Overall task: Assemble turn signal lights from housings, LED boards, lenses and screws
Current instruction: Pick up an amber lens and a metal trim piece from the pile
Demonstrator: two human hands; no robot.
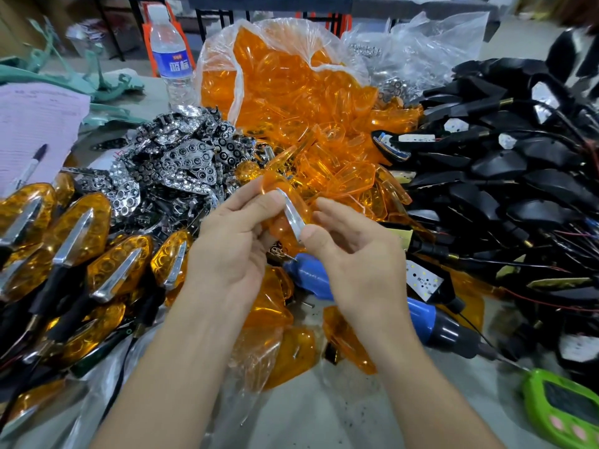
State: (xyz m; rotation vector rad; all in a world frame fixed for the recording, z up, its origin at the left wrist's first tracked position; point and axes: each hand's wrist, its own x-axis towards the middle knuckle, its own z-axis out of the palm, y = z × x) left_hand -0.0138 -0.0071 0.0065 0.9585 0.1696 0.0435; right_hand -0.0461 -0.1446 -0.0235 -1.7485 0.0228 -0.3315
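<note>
My left hand (233,234) grips an orange lens (278,196) at the centre of the view. A narrow chrome trim strip (293,213) lies across that lens, and my right hand (353,254) pinches its lower end between thumb and fingers. Behind the hands spills a pile of orange lenses (324,124) out of a clear plastic bag. Chrome reflector plates (181,157) are heaped at centre left. Black housings with wires (505,176) fill the right side. Finished amber signal lights (81,241) lie stacked at the left.
A blue and black electric screwdriver (421,312) lies on the table under my right hand. A water bottle (171,59) stands at the back, a pen on pink paper (32,166) at far left, a green device (564,409) at bottom right. Loose orange lenses (285,348) lie below my wrists.
</note>
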